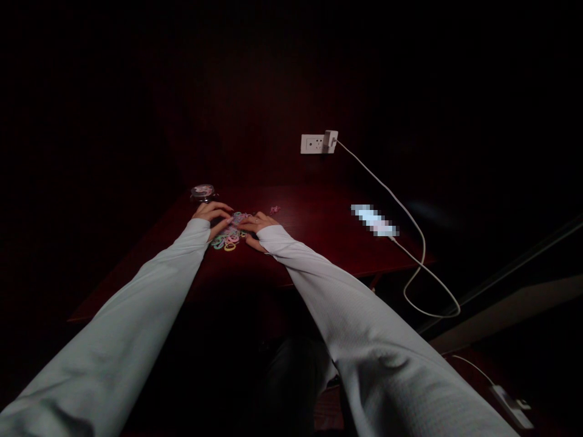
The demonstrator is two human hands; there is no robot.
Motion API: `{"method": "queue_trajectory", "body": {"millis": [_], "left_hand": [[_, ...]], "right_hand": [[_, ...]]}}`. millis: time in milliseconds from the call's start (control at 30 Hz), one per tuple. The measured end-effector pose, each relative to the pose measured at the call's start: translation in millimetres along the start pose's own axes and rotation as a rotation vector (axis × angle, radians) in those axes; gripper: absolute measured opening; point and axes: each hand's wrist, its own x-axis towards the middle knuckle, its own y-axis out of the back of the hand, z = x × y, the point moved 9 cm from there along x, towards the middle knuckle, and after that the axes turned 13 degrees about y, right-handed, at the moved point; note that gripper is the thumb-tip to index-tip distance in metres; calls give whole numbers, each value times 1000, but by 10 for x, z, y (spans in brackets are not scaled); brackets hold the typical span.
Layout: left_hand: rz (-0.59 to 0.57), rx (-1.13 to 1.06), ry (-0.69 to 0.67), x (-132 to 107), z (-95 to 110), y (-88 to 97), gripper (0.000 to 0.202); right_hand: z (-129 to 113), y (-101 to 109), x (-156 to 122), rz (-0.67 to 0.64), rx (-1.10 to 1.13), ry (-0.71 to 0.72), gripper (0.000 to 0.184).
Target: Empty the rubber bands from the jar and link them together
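Note:
Both of my arms, in pale long sleeves, reach out over a dark red table (pixel 319 243). My left hand (pixel 212 216) and my right hand (pixel 257 229) rest on either side of a small heap of coloured plastic rings (pixel 229 238). Their fingertips come together over the heap in a pinch. The piece between them is too small to name. A small clear round container (pixel 203 193) stands just beyond my left hand.
A few loose rings (pixel 274 210) lie to the right of the heap. A phone (pixel 374 220) lies on the table's right side, with a white cable (pixel 410 224) running to a charger in a wall socket (pixel 319 143). The room is dark.

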Motion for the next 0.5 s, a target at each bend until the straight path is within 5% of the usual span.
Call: {"method": "queue_trajectory", "body": {"millis": [500], "left_hand": [[5,-6,-21,57,-179,-68,27]], "right_hand": [[8,48,11,58,-58,-6,43]]}}
